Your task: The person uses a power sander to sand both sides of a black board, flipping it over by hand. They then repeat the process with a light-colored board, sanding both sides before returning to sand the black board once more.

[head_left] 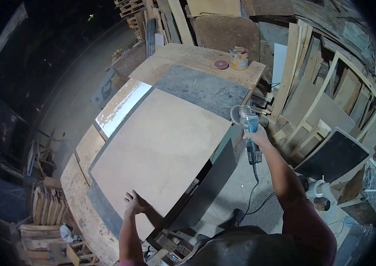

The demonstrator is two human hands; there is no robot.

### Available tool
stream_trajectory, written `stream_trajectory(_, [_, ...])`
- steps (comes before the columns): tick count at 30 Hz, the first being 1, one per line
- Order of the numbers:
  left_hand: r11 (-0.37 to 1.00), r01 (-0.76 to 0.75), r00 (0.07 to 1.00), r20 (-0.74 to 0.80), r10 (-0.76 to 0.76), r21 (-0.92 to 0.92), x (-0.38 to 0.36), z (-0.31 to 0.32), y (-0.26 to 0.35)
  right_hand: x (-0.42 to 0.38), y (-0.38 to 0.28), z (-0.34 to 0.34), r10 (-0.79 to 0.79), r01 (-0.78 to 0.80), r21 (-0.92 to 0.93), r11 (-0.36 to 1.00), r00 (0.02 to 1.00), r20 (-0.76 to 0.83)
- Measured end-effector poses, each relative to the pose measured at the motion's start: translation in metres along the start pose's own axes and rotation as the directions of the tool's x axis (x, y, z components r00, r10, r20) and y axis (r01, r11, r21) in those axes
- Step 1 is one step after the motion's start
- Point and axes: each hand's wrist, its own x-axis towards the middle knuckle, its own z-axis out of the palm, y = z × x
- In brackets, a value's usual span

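Observation:
My right hand (259,134) is wrapped round the body of a teal and black angle grinder (251,122). The grinder is held upright beside the right edge of a pale, smooth board (165,137), its round disc end (240,115) overlapping the corner area in this view. From its black rear end a cord (255,175) hangs to the floor. Near the front left part of the board is my left hand (133,204), fingers spread over the surface and casting a shadow. Beneath the pale board lies a larger dark grey sheet (201,84).
A paint-stained can (239,58) and a reddish abrasive disc (221,64) stand on the far end of the wooden worktable (174,51). Leaning wood offcuts, a pale frame (305,126) and a black panel (333,154) crowd the right. A cable runs across the floor by my feet.

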Motion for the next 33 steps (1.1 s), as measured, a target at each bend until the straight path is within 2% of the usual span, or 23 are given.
stream_trajectory(1, [1.0,-0.003,1.0,-0.014,0.003,-0.016,0.002,0.003,-0.002,-0.001,0.006,-0.001,0.009,-0.011,0.076,0.997,1.0,0.025])
stream_trajectory(3, [1.0,-0.013,0.999,-0.031,0.012,-0.025,0.002,0.0,-0.002,-0.01,0.005,-0.003,-0.03,0.029,0.021,0.999,0.998,0.048])
stream_trajectory(5, [1.0,-0.001,1.0,-0.018,0.001,-0.003,0.0,-0.002,0.0,-0.021,0.0,0.001,-0.17,0.182,-0.269,0.946,0.983,0.07])
stream_trajectory(6, [1.0,-0.003,1.0,-0.019,0.003,0.001,0.001,-0.001,0.0,-0.033,-0.013,0.008,-0.26,0.263,-0.405,0.876,0.963,0.064])
stream_trajectory(7, [1.0,-0.005,1.0,-0.015,0.005,0.005,0.002,-0.001,-0.001,-0.046,-0.026,0.014,-0.259,0.261,-0.402,0.878,0.964,0.059])
stream_trajectory(9, [1.0,-0.009,1.0,-0.011,0.01,0.017,0.004,0.001,-0.003,-0.075,-0.055,0.027,-0.097,0.203,-0.574,0.793,0.973,0.211])
stream_trajectory(10, [1.0,-0.007,1.0,-0.017,0.007,0.02,0.005,0.002,-0.004,-0.082,-0.055,0.038,-0.095,0.199,-0.573,0.795,0.974,0.207])
stream_trajectory(12, [1.0,-0.004,1.0,-0.024,0.005,0.02,0.004,0.001,-0.002,-0.094,-0.053,0.056,-0.054,0.297,-0.665,0.685,0.931,0.361])
stream_trajectory(17, [1.0,-0.009,1.0,-0.007,0.009,0.004,0.001,-0.003,-0.001,-0.096,-0.06,0.063,-0.007,0.343,-0.699,0.628,0.9,0.435])
stream_trajectory(21, [1.0,-0.011,1.0,-0.019,0.011,-0.013,0.003,0.0,-0.001,-0.052,-0.066,0.038,0.045,0.227,-0.744,0.628,0.944,0.326])
stream_trajectory(23, [1.0,-0.004,1.0,-0.01,0.004,-0.026,-0.006,-0.006,0.006,-0.025,-0.058,0.035,0.002,0.161,-0.763,0.626,0.978,0.208])
stream_trajectory(24, [1.0,0.002,1.0,-0.004,-0.002,-0.026,-0.007,-0.008,0.008,-0.012,-0.056,0.034,0.007,0.163,-0.763,0.626,0.977,0.215])
stream_trajectory(26, [1.0,0.015,1.0,-0.001,-0.015,-0.017,-0.008,-0.009,0.009,0.004,-0.057,0.034,0.006,0.066,-0.777,0.626,0.996,0.089])
stream_trajectory(30, [0.999,-0.008,1.0,-0.014,0.008,-0.053,-0.007,-0.007,0.008,-0.03,-0.073,0.041,0.064,0.118,-0.748,0.654,0.976,0.21])
stream_trajectory(33, [1.0,-0.008,1.0,0.001,0.008,-0.022,-0.008,-0.009,0.008,-0.07,-0.061,0.071,0.044,0.168,-0.771,0.614,0.968,0.246])
